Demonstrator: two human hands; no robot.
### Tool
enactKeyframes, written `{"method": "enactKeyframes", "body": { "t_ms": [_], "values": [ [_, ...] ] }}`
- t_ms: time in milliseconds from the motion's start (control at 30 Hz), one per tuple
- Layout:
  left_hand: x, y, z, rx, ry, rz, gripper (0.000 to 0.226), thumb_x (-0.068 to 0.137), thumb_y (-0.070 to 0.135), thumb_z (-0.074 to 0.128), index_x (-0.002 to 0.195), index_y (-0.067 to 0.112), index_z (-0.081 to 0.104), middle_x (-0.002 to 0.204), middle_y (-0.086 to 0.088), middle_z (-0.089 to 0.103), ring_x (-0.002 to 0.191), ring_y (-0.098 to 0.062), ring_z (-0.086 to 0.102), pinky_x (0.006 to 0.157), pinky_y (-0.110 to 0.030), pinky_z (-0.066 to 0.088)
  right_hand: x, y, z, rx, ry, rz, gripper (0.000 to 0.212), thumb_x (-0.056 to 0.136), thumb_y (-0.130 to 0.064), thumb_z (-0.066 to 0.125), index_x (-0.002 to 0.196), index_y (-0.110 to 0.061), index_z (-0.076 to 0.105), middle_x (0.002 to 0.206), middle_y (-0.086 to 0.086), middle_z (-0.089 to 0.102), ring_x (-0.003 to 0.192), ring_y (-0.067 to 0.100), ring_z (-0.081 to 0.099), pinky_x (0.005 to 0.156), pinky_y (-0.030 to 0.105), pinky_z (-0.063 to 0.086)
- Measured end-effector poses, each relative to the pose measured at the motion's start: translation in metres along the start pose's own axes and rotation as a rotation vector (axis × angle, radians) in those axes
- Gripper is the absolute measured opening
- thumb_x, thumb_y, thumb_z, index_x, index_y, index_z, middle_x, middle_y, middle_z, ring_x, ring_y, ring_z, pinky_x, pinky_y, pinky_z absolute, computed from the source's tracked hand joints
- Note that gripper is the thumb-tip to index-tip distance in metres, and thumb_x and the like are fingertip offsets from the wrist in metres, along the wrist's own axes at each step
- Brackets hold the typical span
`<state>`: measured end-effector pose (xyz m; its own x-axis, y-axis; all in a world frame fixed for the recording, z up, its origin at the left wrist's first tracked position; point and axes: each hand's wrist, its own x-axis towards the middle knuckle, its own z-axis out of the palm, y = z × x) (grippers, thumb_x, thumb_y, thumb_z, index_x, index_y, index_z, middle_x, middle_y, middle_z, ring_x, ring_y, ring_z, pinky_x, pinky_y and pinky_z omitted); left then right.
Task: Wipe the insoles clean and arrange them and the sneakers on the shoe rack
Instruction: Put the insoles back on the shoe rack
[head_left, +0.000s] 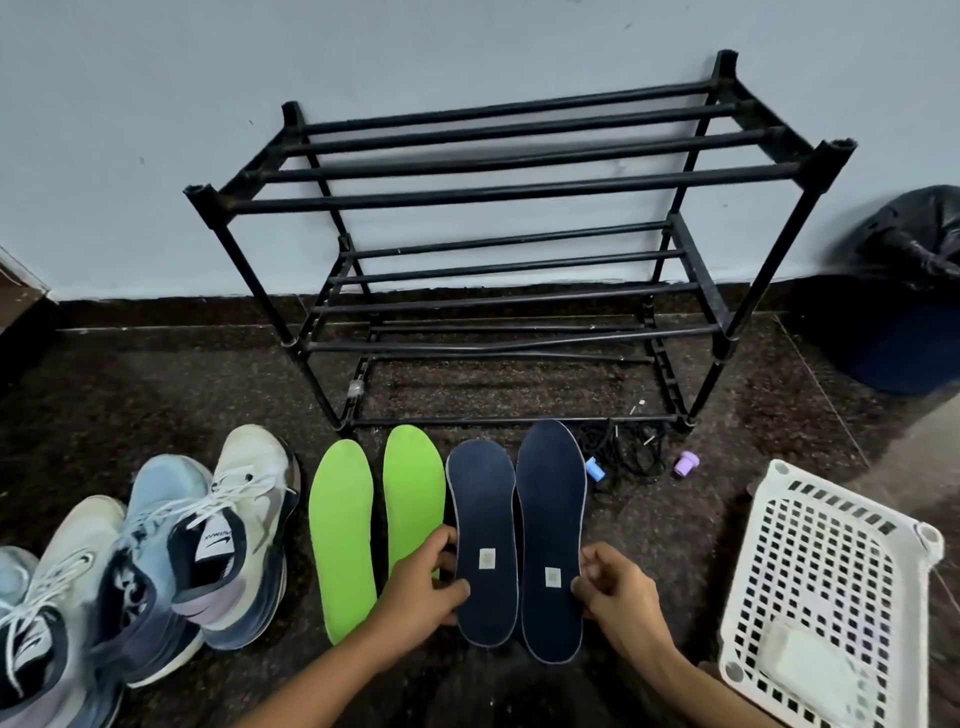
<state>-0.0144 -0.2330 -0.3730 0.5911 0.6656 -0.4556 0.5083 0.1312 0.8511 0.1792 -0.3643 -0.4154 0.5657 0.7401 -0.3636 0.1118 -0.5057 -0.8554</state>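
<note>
Head-camera view looking down at a dark speckled stone floor (156, 374) beside a pale wall (156, 130). A black shoe rack (509, 189) with 3 tiers of thin round bars stands against the wall. To its right is a bin lined with a black bag (914, 244).

Just in front of the rack lie a tangle of black laces (628, 449), a small blue cap (594, 469) and a small purple cap (687, 462). At lower right, a white plastic basket (841, 545) pierced with a grid of holes holds a pale cloth (810, 670). At lower left, at least 3 sneakers (249, 519) stand crowded together, heels toward the camera.

Between the sneakers and the basket, 4 insoles lie flat side by side, toes pointing at the rack: a left green insole (343, 540), a right green insole (413, 493), a left navy insole (483, 509) and a right navy insole (550, 509).

Both bare forearms enter from the bottom edge. The left hand (421, 582) grips the outer edge of the left navy insole near its heel, fingers curled, and hides the heel of the right green insole. The right hand (613, 582) has its fingers curled tight against the outer edge of the right navy insole, pinching it (whether any finger reaches underneath cannot be told).

The green insoles look smooth and matte. The navy ones have a pale outline and a small pale square label near the heel. The sneakers are white and pale blue with white laces.
</note>
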Motion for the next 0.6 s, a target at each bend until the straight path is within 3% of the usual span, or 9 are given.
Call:
{"method": "enactKeyframes", "body": {
  "t_ms": [133, 233, 333, 467, 600],
  "values": [
    [-0.010, 0.024, -0.007, 0.041, 0.029, 0.108, 0.034, 0.091, 0.002, 0.061, 0.107, 0.031, 0.052, 0.095, 0.003, 0.066, 0.070, -0.009, 0.066, 0.061, -0.025, 0.055, -0.005, -0.028, -0.017, 0.051, 0.074, -0.107, 0.029, 0.082, 0.000, 0.063, 0.078, -0.029, 0.063, 0.061, -0.010, 0.059, 0.057, 0.001, 0.052, 0.065, 0.025, 0.052],
    [-0.009, 0.043, -0.014, 0.057, 0.050, 0.203, 0.041, 0.090, 0.003, 0.063, 0.099, 0.043, 0.056, 0.094, 0.011, 0.069, 0.071, -0.009, 0.063, 0.068, -0.031, 0.056, 0.000, -0.054, -0.033, 0.078, 0.115, -0.208, 0.027, 0.081, 0.003, 0.064, 0.078, -0.024, 0.062, 0.060, -0.010, 0.055, 0.057, 0.000, 0.048, 0.060, 0.013, 0.044],
    [0.002, 0.066, -0.020, 0.031, 0.076, 0.300, 0.039, 0.089, 0.001, 0.064, 0.100, 0.038, 0.059, 0.094, 0.012, 0.070, 0.073, -0.006, 0.063, 0.068, -0.030, 0.054, 0.014, -0.077, -0.051, 0.127, 0.143, -0.277, 0.026, 0.081, 0.004, 0.064, 0.081, -0.022, 0.063, 0.065, -0.001, 0.057, 0.062, 0.006, 0.049, 0.061, 0.019, 0.046],
    [0.028, 0.097, -0.026, 0.016, 0.085, 0.407, 0.037, 0.089, 0.003, 0.063, 0.103, 0.037, 0.058, 0.093, 0.002, 0.069, 0.067, -0.014, 0.057, 0.064, -0.033, 0.052, 0.036, -0.108, -0.070, 0.182, 0.178, -0.335, 0.022, 0.084, 0.004, 0.062, 0.084, -0.019, 0.063, 0.071, 0.004, 0.061, 0.062, 0.005, 0.052, 0.058, 0.012, 0.044],
    [0.059, 0.130, -0.023, -0.016, 0.082, 0.412, 0.030, 0.090, -0.002, 0.059, 0.104, 0.025, 0.055, 0.087, 0.005, 0.069, 0.067, -0.012, 0.060, 0.063, -0.032, 0.056, 0.073, -0.127, -0.085, 0.146, 0.220, -0.333, 0.023, 0.085, -0.001, 0.063, 0.084, -0.024, 0.062, 0.069, -0.001, 0.062, 0.064, 0.010, 0.058, 0.061, 0.025, 0.049]
  ]
}}
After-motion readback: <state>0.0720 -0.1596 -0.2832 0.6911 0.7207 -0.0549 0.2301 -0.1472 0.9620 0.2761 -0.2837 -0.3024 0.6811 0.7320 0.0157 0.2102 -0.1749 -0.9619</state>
